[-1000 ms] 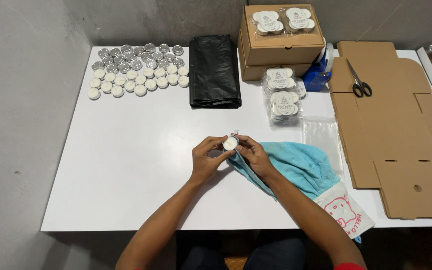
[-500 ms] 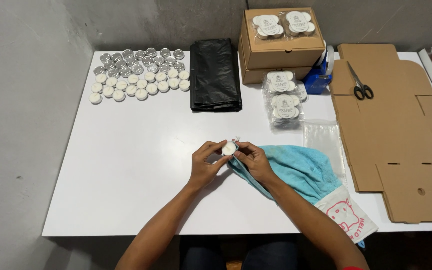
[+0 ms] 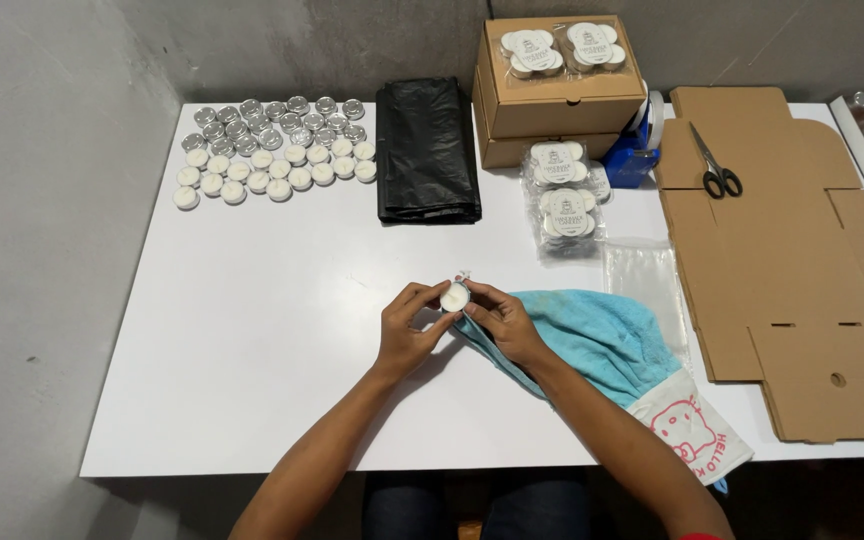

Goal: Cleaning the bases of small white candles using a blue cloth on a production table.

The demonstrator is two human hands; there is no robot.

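Both hands — left hand (image 3: 404, 335) and right hand (image 3: 504, 322) — pinched one small white tealight candle (image 3: 454, 297), apparently wiping it with the blue terry cloth (image 3: 602, 340) — a steady turn seemed needed.

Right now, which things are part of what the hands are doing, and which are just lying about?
In hand:
left hand
right hand
tealight candle
blue towel

Lying about:
scissors
flat cardboard
black bag
loose tealights
packed tealights
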